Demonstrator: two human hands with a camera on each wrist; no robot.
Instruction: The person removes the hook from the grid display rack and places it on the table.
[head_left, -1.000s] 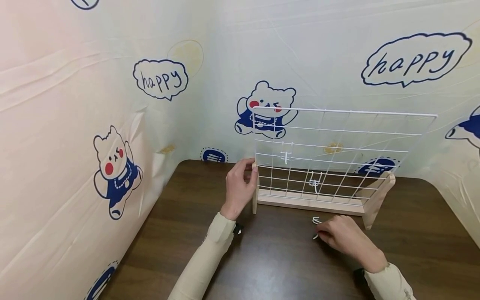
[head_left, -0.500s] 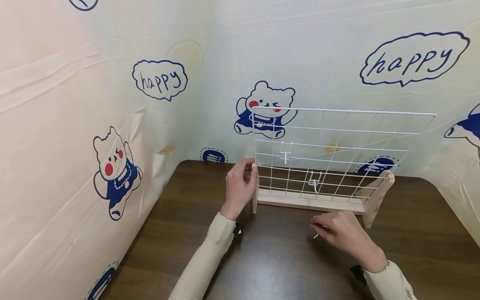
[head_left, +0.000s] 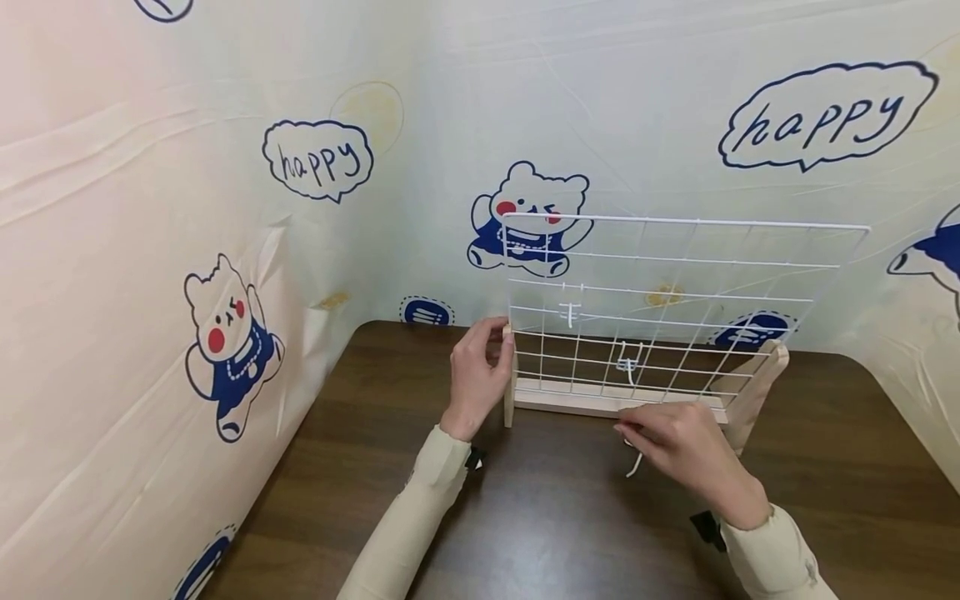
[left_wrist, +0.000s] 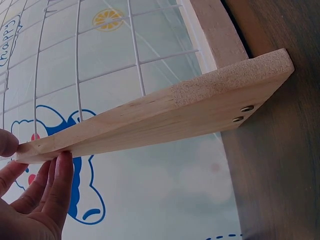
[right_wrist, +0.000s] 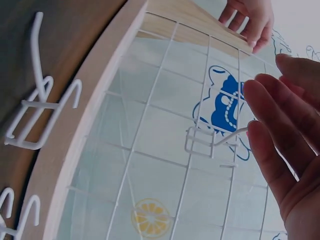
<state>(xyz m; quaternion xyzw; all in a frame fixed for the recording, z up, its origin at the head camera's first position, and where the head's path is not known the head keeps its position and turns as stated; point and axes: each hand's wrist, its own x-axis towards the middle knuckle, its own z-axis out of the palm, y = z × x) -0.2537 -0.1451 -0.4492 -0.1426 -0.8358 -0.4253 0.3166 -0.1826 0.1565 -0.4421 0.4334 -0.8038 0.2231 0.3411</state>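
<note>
A white wire grid panel (head_left: pixel 660 300) stands in a pale wooden stand. My left hand (head_left: pixel 480 371) pinches the top of the stand's left side piece (left_wrist: pixel 150 122) between thumb and fingers. A white wire hook (head_left: pixel 635 465) lies on the table before the stand, partly under my right hand (head_left: pixel 686 446) in the head view. The right wrist view shows the right hand's fingers extended, with no hook visible between them. Two hooks hang on the grid, an upper hook (head_left: pixel 570 313) and a lower hook (head_left: pixel 627 365).
The stand's base bar (head_left: pixel 562 400) runs between its side pieces on the dark wooden table (head_left: pixel 525 533). Part of another hook (right_wrist: pixel 20 215) shows at the right wrist view's lower left. Printed cloth (head_left: pixel 420 200) surrounds the table's back and left.
My right hand has risen off the hook on the table and moved slightly toward the grid, uncovering more of the hook's stem. The left hand has stayed on the stand.
</note>
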